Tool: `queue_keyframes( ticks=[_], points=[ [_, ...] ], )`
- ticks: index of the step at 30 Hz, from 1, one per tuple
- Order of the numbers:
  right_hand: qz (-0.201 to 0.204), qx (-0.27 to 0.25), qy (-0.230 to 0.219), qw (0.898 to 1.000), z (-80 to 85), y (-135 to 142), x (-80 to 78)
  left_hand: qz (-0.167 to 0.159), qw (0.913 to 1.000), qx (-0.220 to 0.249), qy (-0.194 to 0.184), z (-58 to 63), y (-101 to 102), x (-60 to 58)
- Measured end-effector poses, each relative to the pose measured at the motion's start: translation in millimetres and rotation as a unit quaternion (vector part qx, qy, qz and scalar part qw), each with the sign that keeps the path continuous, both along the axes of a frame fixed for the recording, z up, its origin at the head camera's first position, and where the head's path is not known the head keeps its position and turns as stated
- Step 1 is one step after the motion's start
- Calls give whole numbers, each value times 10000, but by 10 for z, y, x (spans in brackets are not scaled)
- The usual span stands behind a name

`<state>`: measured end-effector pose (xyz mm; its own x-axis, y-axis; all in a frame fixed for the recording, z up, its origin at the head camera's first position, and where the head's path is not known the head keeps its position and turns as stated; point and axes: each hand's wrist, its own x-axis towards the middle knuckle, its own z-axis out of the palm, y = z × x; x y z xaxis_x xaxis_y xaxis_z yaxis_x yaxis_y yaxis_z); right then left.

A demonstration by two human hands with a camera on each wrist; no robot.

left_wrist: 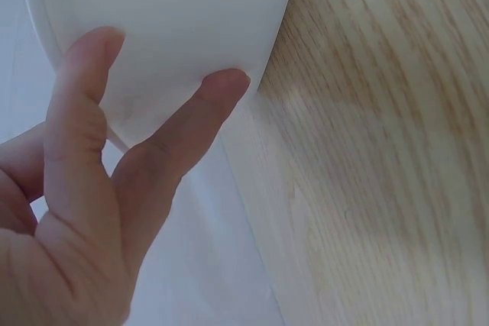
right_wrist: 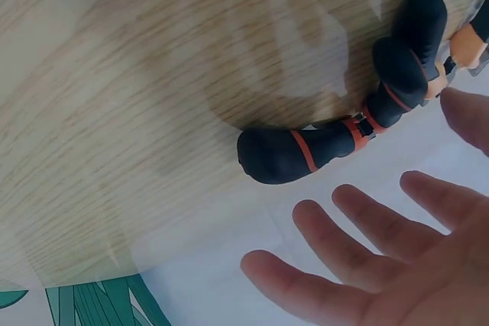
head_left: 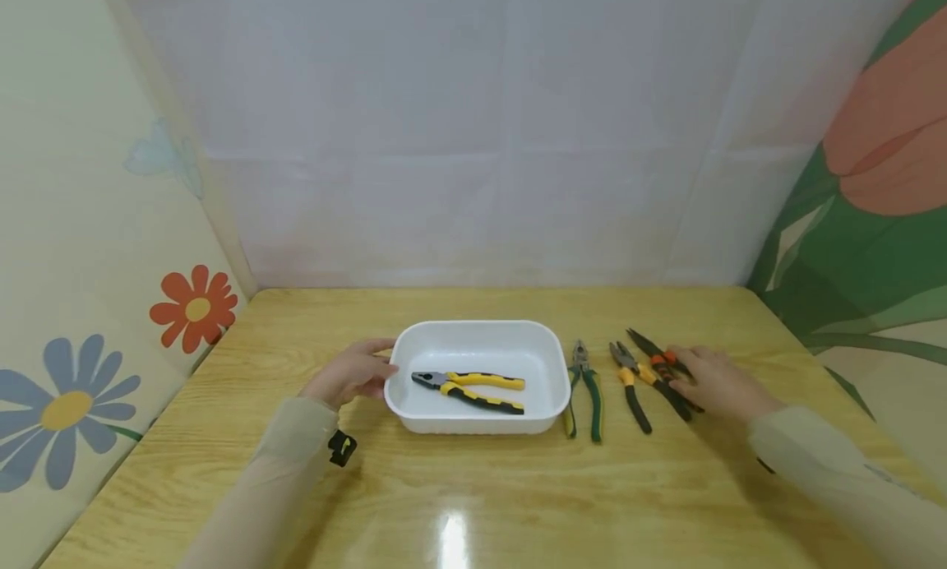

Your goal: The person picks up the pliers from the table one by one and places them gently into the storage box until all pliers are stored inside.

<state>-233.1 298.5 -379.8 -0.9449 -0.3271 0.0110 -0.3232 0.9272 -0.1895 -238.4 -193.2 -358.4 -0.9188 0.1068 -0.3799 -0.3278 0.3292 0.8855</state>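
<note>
A white plastic tray (head_left: 473, 423) stands on the table, holding combination pliers (head_left: 473, 386) with yellow-and-black handles. My left hand (head_left: 355, 372) is at the tray's left end; in the left wrist view, its mostly straight fingertips (left_wrist: 227, 82) touch the outer wall. On the right, my right hand (head_left: 721, 381) reaches over long-nose pliers (head_left: 644, 343) with black-and-orange handles. The right wrist view has its fingers (right_wrist: 344, 234) spread near a handle of those long-nose pliers (right_wrist: 275, 156), not closed round it. Whether any fingertip touches them cannot be told.
Between tray and right hand lie pliers with green handles (head_left: 596, 404), close against the tray, and pliers with orange-and-black handles (head_left: 633, 400), close to the long-nose ones. The wooden table (head_left: 562, 503) ends at a white backdrop (head_left: 473, 182); flowered panels flank it.
</note>
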Motion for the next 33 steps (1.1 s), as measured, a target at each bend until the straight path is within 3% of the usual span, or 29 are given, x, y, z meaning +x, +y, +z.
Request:
queue_keyframes(
  ticks=[11,20,33],
  points=[
    [-183,33,-144,9997,-30,-23,-49,-19,10000,30,-5,-4,-10,13],
    [-71,75,-117,9999,-87,-28,-112,-29,10000,88,36,-24,-7,21],
    [274,-314,-171,9990,-153,38,-180,-38,9999,89,77,-13,2,17]
  ],
)
